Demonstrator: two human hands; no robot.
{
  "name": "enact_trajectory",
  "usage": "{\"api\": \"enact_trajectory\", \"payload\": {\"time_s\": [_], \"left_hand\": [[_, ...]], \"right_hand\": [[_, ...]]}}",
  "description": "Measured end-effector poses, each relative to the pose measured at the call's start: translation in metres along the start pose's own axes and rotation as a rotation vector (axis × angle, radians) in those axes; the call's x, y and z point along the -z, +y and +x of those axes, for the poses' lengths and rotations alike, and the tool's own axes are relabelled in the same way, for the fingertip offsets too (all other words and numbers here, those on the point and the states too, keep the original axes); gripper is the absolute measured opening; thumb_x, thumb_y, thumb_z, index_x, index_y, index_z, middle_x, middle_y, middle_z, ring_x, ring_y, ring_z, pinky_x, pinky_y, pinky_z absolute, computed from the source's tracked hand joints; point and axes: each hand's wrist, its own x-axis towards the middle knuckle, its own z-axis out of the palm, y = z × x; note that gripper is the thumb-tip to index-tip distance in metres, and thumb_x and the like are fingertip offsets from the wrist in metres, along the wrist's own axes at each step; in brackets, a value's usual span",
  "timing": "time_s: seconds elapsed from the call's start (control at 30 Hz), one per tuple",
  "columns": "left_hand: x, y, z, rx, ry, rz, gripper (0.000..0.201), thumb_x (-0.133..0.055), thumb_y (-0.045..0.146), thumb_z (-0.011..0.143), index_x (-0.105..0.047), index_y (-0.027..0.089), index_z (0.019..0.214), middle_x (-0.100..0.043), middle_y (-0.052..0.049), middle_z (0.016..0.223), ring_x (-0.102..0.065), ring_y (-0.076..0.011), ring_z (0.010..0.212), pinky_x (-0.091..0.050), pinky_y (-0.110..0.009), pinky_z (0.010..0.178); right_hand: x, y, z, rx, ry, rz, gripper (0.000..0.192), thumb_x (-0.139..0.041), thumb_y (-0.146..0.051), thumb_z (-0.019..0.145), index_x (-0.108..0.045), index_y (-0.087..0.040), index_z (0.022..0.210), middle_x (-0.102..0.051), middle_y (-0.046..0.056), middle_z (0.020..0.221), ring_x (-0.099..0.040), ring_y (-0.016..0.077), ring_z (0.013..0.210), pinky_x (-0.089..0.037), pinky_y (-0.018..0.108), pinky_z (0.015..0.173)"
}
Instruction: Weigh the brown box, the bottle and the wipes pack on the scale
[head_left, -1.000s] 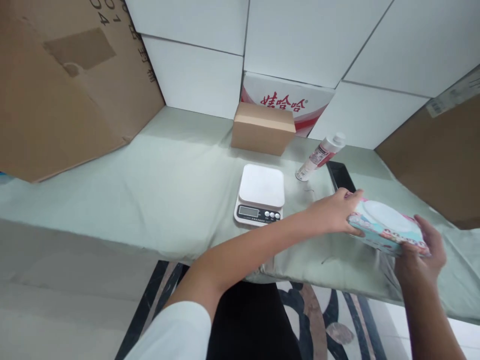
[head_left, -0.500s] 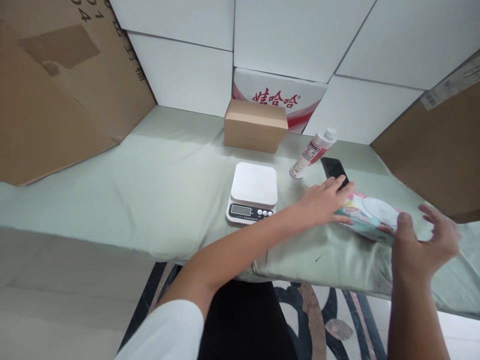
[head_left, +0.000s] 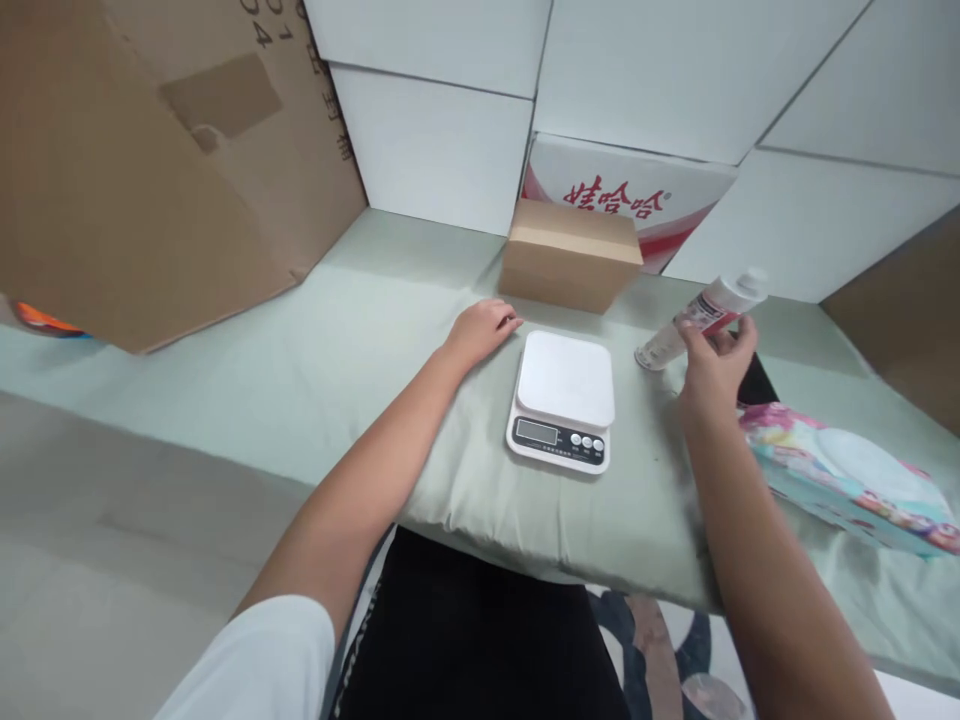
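My right hand (head_left: pixel 714 365) has its thumb and fingers around a white capped bottle (head_left: pixel 667 340) with a red-and-white label; the bottle's base appears to be at the cloth. To the left, my left hand (head_left: pixel 481 332) rests on the green cloth with its fingers curled together, and I see nothing in it. Beside that hand is a white digital kitchen scale (head_left: pixel 566 380) with its bare platform up and its display and buttons toward me. Partly hidden behind my right hand lies a black phone (head_left: pixel 759 385). A colourful pack of wipes (head_left: pixel 847 470) sits right of my right forearm.
A small brown carton (head_left: pixel 570 255) stands behind the scale, before a white-and-red printed box (head_left: pixel 630 175). Large cardboard (head_left: pixel 187 200) leans at left, with more cardboard (head_left: pixel 900 310) at right. White panels (head_left: pixel 435 150) line the back. The cloth-covered surface (head_left: pixel 322 370) has its front edge near me.
My left hand has left the wipes and moved to the cloth left of the scale. My right hand has gone from the wipes to the bottle and grasped it. The view has shifted left.
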Motion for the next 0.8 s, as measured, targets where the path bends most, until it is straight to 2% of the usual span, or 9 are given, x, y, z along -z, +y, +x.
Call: {"api": "enact_trajectory", "payload": {"time_s": [0.07, 0.17, 0.23, 0.37, 0.47, 0.57, 0.67, 0.8], "left_hand": [[-0.003, -0.001, -0.001, 0.035, -0.047, 0.048, 0.024, -0.053, 0.031, 0.107, -0.075, 0.02, 0.108, -0.078, -0.01, 0.116, -0.07, -0.0254, 0.108, -0.05, -0.035, 0.087], [-0.003, 0.003, -0.001, 0.035, -0.058, 0.097, 0.023, -0.052, 0.03, 0.107, -0.072, 0.021, 0.114, -0.077, -0.01, 0.118, -0.07, -0.0254, 0.107, -0.049, -0.035, 0.084], [-0.004, 0.006, -0.001, 0.031, -0.063, 0.123, 0.024, -0.05, 0.029, 0.107, -0.071, 0.021, 0.115, -0.077, -0.01, 0.119, -0.069, -0.026, 0.108, -0.05, -0.035, 0.085], [-0.007, 0.011, 0.0, 0.045, -0.064, 0.182, 0.028, -0.046, 0.027, 0.109, -0.07, 0.019, 0.12, -0.076, -0.013, 0.122, -0.069, -0.0285, 0.114, -0.051, -0.037, 0.088], [-0.009, 0.018, -0.001, 0.083, -0.075, 0.222, 0.03, -0.044, 0.026, 0.109, -0.069, 0.018, 0.123, -0.075, -0.015, 0.126, -0.068, -0.0304, 0.117, -0.052, -0.04, 0.091], [-0.009, 0.024, -0.002, 0.118, -0.076, 0.239, 0.03, -0.043, 0.023, 0.108, -0.069, 0.018, 0.123, -0.075, -0.016, 0.127, -0.068, -0.0303, 0.119, -0.053, -0.041, 0.094], [-0.01, 0.025, -0.003, 0.118, -0.06, 0.24, 0.03, -0.044, 0.024, 0.108, -0.07, 0.019, 0.123, -0.075, -0.016, 0.125, -0.068, -0.0296, 0.119, -0.053, -0.04, 0.094], [-0.012, 0.021, -0.003, 0.109, -0.047, 0.24, 0.03, -0.044, 0.024, 0.108, -0.07, 0.019, 0.122, -0.075, -0.015, 0.123, -0.068, -0.0299, 0.118, -0.054, -0.041, 0.093]], "right_hand": [[-0.009, 0.008, -0.001, -0.037, 0.074, 0.023, 0.089, -0.085, -0.046, 0.073, -0.037, -0.022, 0.144, -0.059, 0.022, 0.139, -0.064, 0.0348, 0.125, -0.05, 0.057, 0.11], [-0.016, 0.012, -0.007, -0.047, 0.041, 0.018, 0.06, -0.087, -0.045, 0.072, -0.055, -0.025, 0.118, -0.068, 0.014, 0.118, -0.067, 0.0294, 0.104, -0.054, 0.053, 0.101], [-0.018, 0.007, -0.011, -0.036, 0.043, 0.0, 0.053, -0.091, -0.047, 0.068, -0.059, -0.026, 0.104, -0.07, 0.01, 0.106, -0.066, 0.0286, 0.094, -0.055, 0.054, 0.097], [-0.023, -0.026, -0.026, 0.048, -0.038, 0.059, 0.054, -0.092, -0.053, 0.073, -0.06, -0.027, 0.109, -0.074, 0.01, 0.108, -0.073, 0.032, 0.098, -0.057, 0.057, 0.098], [-0.035, -0.061, -0.044, 0.089, -0.218, 0.158, 0.056, -0.09, -0.055, 0.077, -0.059, -0.026, 0.114, -0.076, 0.01, 0.113, -0.077, 0.0324, 0.103, -0.061, 0.058, 0.099], [-0.049, -0.085, -0.065, 0.094, -0.412, 0.157, 0.061, -0.091, -0.061, 0.075, -0.062, -0.027, 0.116, -0.078, 0.01, 0.115, -0.078, 0.0335, 0.104, -0.063, 0.058, 0.097], [-0.059, -0.095, -0.079, 0.064, -0.518, 0.126, 0.064, -0.091, -0.067, 0.074, -0.065, -0.025, 0.115, -0.079, 0.011, 0.114, -0.078, 0.0333, 0.104, -0.064, 0.056, 0.096], [-0.061, -0.094, -0.086, 0.024, -0.542, 0.138, 0.063, -0.09, -0.067, 0.076, -0.066, -0.023, 0.114, -0.079, 0.011, 0.114, -0.077, 0.0314, 0.105, -0.064, 0.054, 0.097]]}}
